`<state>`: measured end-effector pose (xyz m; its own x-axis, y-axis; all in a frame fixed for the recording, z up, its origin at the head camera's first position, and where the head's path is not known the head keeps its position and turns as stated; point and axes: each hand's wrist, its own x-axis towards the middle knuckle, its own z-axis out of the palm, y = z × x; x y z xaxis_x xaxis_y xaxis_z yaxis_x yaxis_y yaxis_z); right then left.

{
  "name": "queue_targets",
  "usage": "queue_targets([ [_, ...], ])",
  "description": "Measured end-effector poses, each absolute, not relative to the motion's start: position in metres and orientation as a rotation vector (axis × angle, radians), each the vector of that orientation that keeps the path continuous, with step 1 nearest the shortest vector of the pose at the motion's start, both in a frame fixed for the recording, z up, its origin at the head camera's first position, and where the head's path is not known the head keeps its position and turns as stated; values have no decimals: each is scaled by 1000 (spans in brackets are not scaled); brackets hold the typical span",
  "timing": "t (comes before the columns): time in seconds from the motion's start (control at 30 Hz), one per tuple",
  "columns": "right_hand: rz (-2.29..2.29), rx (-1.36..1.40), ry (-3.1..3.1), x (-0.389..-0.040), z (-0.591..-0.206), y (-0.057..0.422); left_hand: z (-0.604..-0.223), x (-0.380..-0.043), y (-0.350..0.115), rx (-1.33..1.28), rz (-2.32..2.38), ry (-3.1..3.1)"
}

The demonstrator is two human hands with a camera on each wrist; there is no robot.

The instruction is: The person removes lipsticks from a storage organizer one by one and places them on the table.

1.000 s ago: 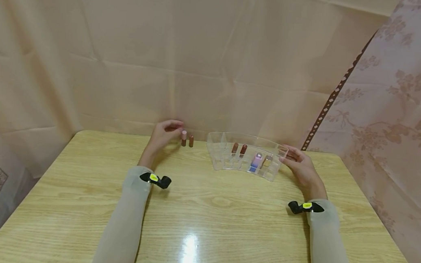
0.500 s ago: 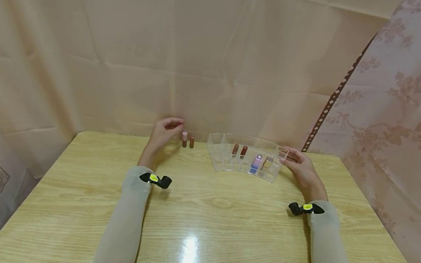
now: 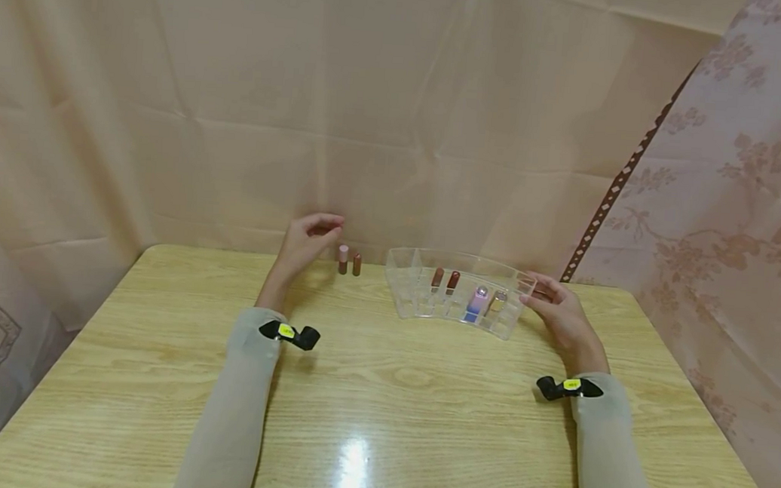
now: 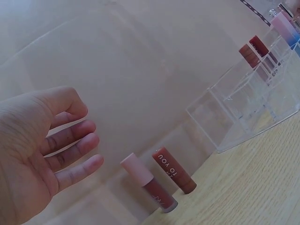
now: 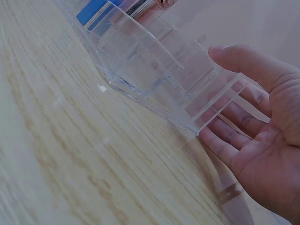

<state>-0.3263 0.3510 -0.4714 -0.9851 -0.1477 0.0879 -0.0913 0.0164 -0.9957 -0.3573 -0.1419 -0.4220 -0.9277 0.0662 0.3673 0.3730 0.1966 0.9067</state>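
My left hand hovers just left of and above two small upright tubes, its loosely bent fingers holding nothing. One is a lip gloss with a pink cap and dark rosy body. Beside it stands a brown-red lipstick tube with white lettering. To the right lies a curved clear acrylic organizer with many compartments. My right hand grips its right end, thumb at the near upper edge and fingers behind. Inside sit two reddish-brown lip tubes, a pink-to-blue tube and a gold-toned one.
The wood-grain table spreads out in front of both arms. A beige cloth hangs along its back edge, close behind the tubes and organizer. A flowered cloth hangs at the right.
My left hand has lifted slightly up and back from the pink-capped lip gloss. The right hand stays at the organizer's end, and the tubes keep their places.
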Motion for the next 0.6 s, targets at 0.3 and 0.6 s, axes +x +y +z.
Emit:
queue_targets([
  [0.3, -2161, -248, 2211, -326, -471, 352, -414, -355, -135, -443, -1781, -2192],
  [0.6, -2195, -284, 2181, -324, -471, 352, -406, -346, -110, -556, -1759, -2230],
])
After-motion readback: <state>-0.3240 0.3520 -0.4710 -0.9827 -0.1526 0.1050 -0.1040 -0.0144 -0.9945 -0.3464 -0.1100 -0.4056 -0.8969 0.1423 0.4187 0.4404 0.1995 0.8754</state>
